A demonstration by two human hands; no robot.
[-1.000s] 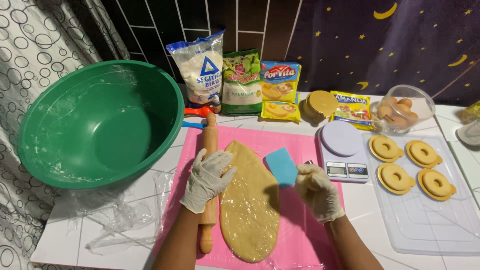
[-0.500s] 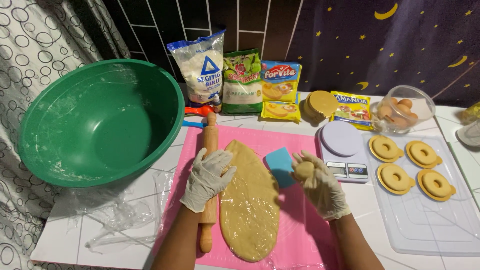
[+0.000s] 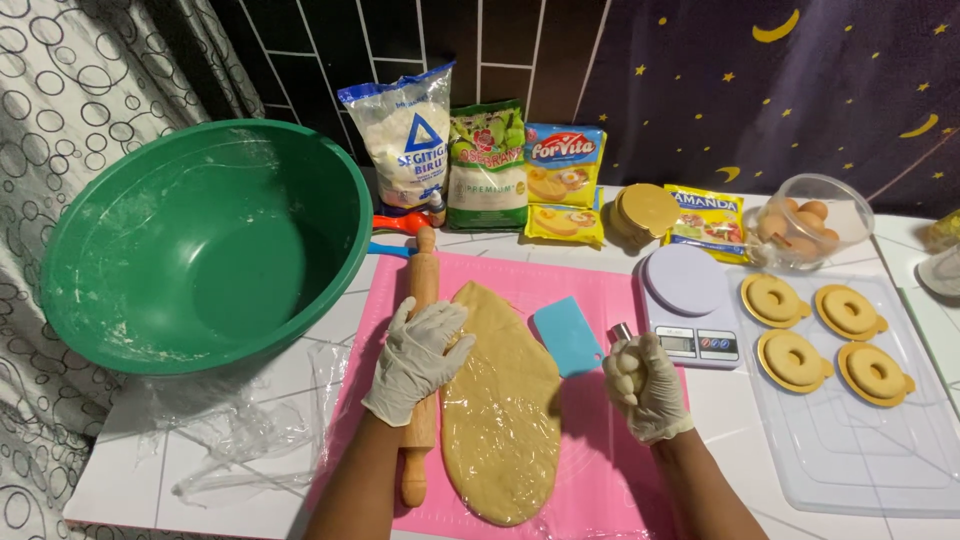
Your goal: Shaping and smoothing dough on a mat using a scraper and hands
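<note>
Two gloved hands work over the pink mat (image 3: 600, 480); the risks below run left to right.

Far left, the green bowl (image 3: 205, 245) sits beside loose clear plastic wrap (image 3: 230, 440) that trails at the counter edge. A sleeve or elbow could, in my judgement, drag that film toward the dough.

Your left hand (image 3: 418, 358) lies flat, fingers spread, palm down on the wooden rolling pin (image 3: 420, 390). The pin lies lengthwise along the left edge of the dough sheet (image 3: 500, 400), touching or nearly touching it. The wrist is straight and the forearm comes up from the bottom edge. Risk: the pin is round and held only by downward pressure, so if you lift the palm unevenly it may roll onto the dough and dent the edge.

The dough sheet is a long oval in the middle of the mat, seemingly under a thin clear film. It looks soft, so a stray press would likely mark it.

The blue scraper (image 3: 568, 335) rests just right of the dough's upper part, loose on the mat.

Your right hand (image 3: 645, 385) is closed in a fist around a small lump of dough, knuckles up, just beside the scraper and near the kitchen scale (image 3: 690, 310). Risk: squeezing hard may warm and stick the lump to the glove.

Further right, four filled yellow moulds (image 3: 825, 335) sit on the clear tray (image 3: 860, 470), well apart from both hands.
</note>
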